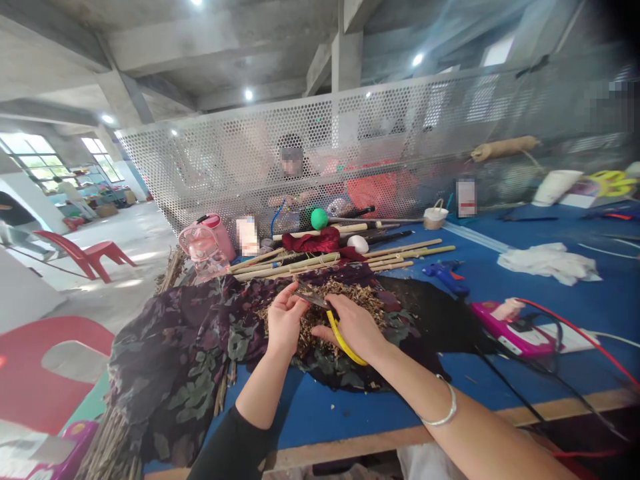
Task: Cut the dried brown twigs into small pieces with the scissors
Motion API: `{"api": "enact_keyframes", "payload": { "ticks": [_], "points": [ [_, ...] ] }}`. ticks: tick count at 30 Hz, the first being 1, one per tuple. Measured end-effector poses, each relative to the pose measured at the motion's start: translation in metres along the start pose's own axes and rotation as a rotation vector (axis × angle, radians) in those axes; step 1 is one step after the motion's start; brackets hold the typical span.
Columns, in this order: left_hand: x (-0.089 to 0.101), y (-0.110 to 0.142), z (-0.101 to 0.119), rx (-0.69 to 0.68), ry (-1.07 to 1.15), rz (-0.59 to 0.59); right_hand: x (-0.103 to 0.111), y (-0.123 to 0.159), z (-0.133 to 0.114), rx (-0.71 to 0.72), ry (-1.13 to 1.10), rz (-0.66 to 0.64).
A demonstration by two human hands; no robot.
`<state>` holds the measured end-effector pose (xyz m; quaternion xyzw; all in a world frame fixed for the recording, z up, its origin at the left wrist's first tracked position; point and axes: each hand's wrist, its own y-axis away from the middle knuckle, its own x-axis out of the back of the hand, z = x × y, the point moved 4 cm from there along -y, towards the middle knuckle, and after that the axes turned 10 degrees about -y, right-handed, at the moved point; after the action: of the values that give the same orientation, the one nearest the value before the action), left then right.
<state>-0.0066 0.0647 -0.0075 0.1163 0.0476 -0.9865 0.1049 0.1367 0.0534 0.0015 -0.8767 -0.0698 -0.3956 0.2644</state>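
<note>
Taking the blue table (310, 410) as landmark: its top looks matt and smooth, its front edge like bare, unpainted wood. Across its left side lies thin, dark patterned cloth (165, 360), creased and matt. Along its far edge stands a panel (225, 160) of perforated grey metal. Beyond its left end, the red chair (95, 253) looks like smooth plastic. Toward its far side, the poles (295, 265) look woody, and the wine-red cloth (313, 241) has a soft sheen.

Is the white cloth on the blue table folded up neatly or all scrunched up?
Scrunched up. The white cloth lies in a lumpy, wrinkled heap on the blue table, with no neat square edges.
</note>
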Motion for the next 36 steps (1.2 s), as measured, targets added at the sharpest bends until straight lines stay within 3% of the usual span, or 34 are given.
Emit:
{"api": "enact_keyframes", "payload": {
  "ticks": [7, 12, 25, 36],
  "points": [
    [0.0, 0.001, 0.002, -0.052, 0.008, -0.022, 0.0, -0.001, 0.001, -0.026, -0.03, -0.005],
    [0.004, -0.002, -0.001, -0.057, -0.057, 0.014, 0.0, -0.001, 0.002, -0.064, 0.012, -0.062],
    [0.018, -0.011, -0.003, -0.124, -0.33, 0.167, 0.001, -0.002, 0.004, -0.1, 0.11, -0.068],
    [0.021, -0.012, -0.001, -0.163, -0.38, 0.212, 0.002, -0.001, 0.001, -0.072, 0.094, -0.097]
  ]
}}
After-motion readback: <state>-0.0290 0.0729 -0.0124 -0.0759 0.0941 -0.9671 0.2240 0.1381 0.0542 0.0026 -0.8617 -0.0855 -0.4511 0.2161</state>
